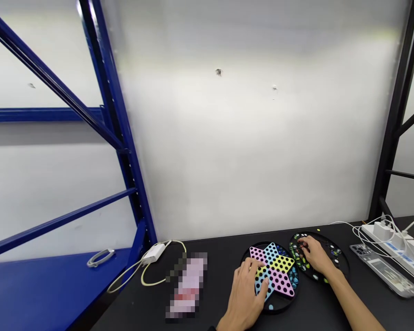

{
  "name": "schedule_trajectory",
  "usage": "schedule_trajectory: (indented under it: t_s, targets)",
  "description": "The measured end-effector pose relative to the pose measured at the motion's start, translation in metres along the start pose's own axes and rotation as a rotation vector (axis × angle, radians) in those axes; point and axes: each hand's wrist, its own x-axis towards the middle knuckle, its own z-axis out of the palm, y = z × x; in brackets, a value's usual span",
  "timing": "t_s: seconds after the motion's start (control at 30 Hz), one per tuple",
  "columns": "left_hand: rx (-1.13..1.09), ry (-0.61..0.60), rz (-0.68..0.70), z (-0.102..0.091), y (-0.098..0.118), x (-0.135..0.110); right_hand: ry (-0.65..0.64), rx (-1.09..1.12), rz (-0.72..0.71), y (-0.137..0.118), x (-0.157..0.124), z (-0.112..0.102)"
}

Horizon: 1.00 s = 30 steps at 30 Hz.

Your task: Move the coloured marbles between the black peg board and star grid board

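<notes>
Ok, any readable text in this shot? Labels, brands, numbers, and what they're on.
Nothing can be read with certainty.
Pink package: pixelated, unreadable.
Power strip: blue markings, too small to read.
Flat clear case: printed marks, too small and blurred to read.
White charger: no legible text.
Star-shaped game board: no legible text.

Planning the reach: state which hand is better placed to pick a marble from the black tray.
Right, probably: the right hand is over the marbles in the tray, while the left hand rests on the star board, farther off.
</notes>
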Motion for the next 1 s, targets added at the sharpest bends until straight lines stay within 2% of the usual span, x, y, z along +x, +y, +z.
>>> schedule_trajectory:
  t_s: [0.13, 0.33, 0.4, 0.53, 0.73, 0.83, 1.0]
  targets:
    - [-0.012, -0.015, -0.035, -0.003, 0.004, -0.001, 0.038, 0.158, 0.041, -0.007, 0.005, 0.002]
    - [-0.018, -0.010, -0.056, -0.004, 0.006, 0.001, 0.226, 0.772, 0.307, -0.017, 0.021, -0.015]
    - [-0.025, -0.008, -0.067, -0.004, 0.007, 0.002, 0.268, 0.855, 0.383, -0.016, 0.026, -0.024]
    - [-0.032, -0.021, -0.074, -0.003, 0.006, 0.002, 0.214, 0.622, 0.413, -0.016, 0.027, -0.025]
    - [-0.026, -0.001, -0.063, 0.001, 0.000, 0.004, 0.132, 0.311, 0.359, -0.026, 0.019, -0.004]
    - [-0.027, -0.014, -0.055, 0.000, 0.001, 0.004, 0.124, 0.300, 0.340, -0.028, 0.025, -0.003]
    - [-0.007, -0.029, -0.065, -0.004, 0.005, 0.005, 0.160, 0.427, 0.341, -0.020, 0.036, -0.014]
